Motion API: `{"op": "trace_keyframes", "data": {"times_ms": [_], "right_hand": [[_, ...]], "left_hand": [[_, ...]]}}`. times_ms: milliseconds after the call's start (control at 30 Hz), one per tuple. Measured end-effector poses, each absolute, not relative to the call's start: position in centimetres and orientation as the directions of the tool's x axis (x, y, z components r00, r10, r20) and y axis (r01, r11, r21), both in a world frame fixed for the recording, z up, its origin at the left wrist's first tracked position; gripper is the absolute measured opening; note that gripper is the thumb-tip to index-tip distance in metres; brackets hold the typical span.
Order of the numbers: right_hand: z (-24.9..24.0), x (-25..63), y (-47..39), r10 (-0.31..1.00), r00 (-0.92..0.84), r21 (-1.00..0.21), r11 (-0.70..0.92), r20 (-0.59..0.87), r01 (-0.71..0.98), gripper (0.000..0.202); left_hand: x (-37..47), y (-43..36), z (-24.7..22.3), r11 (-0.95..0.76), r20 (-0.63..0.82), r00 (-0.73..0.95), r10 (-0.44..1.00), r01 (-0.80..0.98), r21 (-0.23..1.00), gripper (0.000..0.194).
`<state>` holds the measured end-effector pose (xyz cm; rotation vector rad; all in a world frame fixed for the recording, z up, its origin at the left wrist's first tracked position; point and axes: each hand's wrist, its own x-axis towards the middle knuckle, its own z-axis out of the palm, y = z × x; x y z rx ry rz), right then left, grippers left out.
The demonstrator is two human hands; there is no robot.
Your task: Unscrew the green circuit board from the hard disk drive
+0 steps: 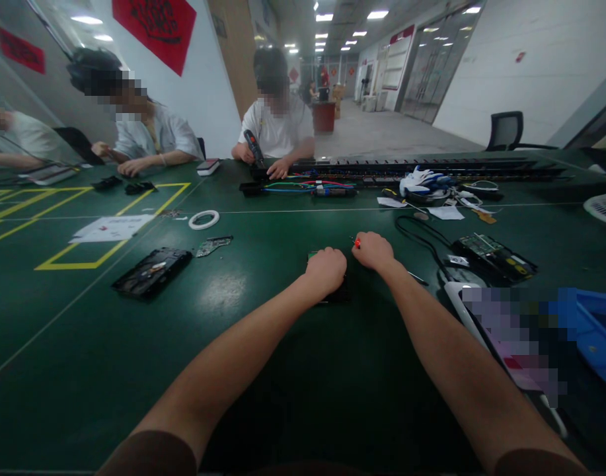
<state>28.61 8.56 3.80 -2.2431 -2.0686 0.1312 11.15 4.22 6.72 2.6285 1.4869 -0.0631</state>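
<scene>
Near the middle of the green table, my left hand point(326, 271) is closed over a small dark device point(338, 295) that lies on the surface. The hand covers most of the device, and a bit of green shows at its upper left edge. Just to the right, my right hand point(375, 250) is closed around a small tool with a red part point(357, 244), its thin dark tip pointing left. The rest of the tool is hidden in the fist. A thin metal rod point(417, 278) lies beside my right forearm.
On the left are an opened black casing point(152, 272), a circuit board point(213, 246) and a white ring point(203, 220). Right of my hands lie an opened device point(495, 256), black cables and a blue bin point(595, 330). Across the table a person holds a power screwdriver point(254, 147).
</scene>
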Motion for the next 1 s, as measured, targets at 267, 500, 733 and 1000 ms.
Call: {"op": "trace_keyframes", "data": {"times_ms": [267,500,733,1000], "right_hand": [[3.6,28.7,8.6,0.993,0.116,-0.152,-0.112,0.018,0.982,0.033],[4.5,29.0,8.3,0.983,0.154,-0.215,-0.130,0.101,0.968,0.042],[9.6,30.3,8.1,0.953,0.202,-0.185,-0.162,0.224,0.969,0.038],[16.4,34.0,7.2,0.812,0.309,-0.058,-0.324,0.496,0.944,0.066]], "left_hand": [[11.0,4.4,6.5,-0.513,-0.074,0.520,0.851,0.853,0.097,0.027],[10.9,4.5,6.3,-0.522,-0.060,0.530,0.846,0.846,0.105,0.028],[10.7,4.3,6.2,-0.511,-0.054,0.522,0.851,0.848,0.142,0.025],[10.7,4.0,6.6,-0.492,-0.072,0.511,0.857,0.851,0.183,0.027]]}}
